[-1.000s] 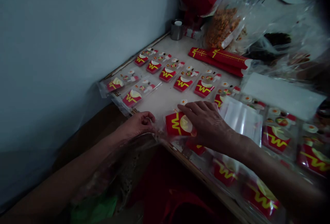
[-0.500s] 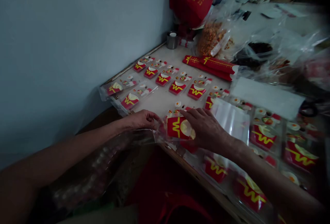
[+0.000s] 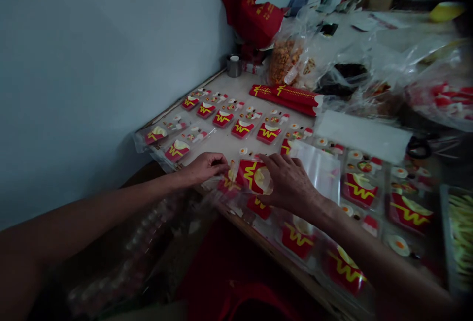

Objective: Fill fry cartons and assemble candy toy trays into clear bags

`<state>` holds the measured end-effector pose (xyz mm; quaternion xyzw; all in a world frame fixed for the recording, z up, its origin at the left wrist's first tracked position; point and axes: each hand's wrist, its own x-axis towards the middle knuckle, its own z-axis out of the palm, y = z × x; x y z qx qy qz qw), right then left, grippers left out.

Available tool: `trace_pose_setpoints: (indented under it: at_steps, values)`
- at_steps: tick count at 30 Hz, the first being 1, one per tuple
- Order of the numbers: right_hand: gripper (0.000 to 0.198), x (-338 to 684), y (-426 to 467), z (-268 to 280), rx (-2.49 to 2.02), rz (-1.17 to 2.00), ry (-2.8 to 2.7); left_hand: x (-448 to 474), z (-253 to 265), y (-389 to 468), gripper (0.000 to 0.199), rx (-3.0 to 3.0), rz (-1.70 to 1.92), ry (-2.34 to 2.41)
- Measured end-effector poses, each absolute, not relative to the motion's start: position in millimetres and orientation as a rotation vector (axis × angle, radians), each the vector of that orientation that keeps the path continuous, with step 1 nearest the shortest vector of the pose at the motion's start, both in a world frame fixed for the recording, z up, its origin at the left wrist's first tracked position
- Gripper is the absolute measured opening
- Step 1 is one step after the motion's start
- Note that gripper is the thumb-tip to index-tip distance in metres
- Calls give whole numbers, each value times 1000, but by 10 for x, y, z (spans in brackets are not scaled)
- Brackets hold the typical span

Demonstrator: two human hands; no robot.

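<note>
My right hand (image 3: 293, 180) grips a small red fries-style carton (image 3: 247, 174) with a yellow zigzag mark and a pale piece, holding it tilted over the table's front edge. Just to its left, my left hand (image 3: 207, 166) has thumb and fingers pinched together at a clear plastic bag (image 3: 228, 189), whose outline is blurred. The carton is beside the bag's mouth; whether part of it is inside, I cannot tell. Several similar red pieces with small egg and food shapes lie in rows on the table, such as one red piece (image 3: 269, 133) behind my hands.
Flat red cartons (image 3: 286, 97) lie behind the rows, near a bag of orange-brown pieces (image 3: 284, 60) and a metal cup (image 3: 234, 66). A white sheet (image 3: 364, 134) and clear plastic sleeves (image 3: 320, 166) lie right. A tray of pale strips (image 3: 461, 232) stands at the right edge.
The view has turned slightly right, bringing the tray of pale strips into sight. Both hands stay close together at the table edge, with the carton still in my right hand.
</note>
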<state>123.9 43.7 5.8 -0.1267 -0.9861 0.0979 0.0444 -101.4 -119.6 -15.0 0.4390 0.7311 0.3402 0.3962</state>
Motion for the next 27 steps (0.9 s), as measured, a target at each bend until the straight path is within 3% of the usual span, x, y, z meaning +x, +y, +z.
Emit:
trace_pose_setpoints:
  at_steps: [12, 22, 27]
  values:
    - [94, 1452, 626, -19, -134, 563, -3075, -888, -26, -942, 31, 1186, 806, 1896]
    - [96, 1361, 571, -70, -245, 295, -3066, -1015, -160, -660, 47, 1040, 881, 1564]
    - [92, 1339, 452, -11, -266, 195, -3101, -994, -66, -363, 27, 1358, 542, 1461]
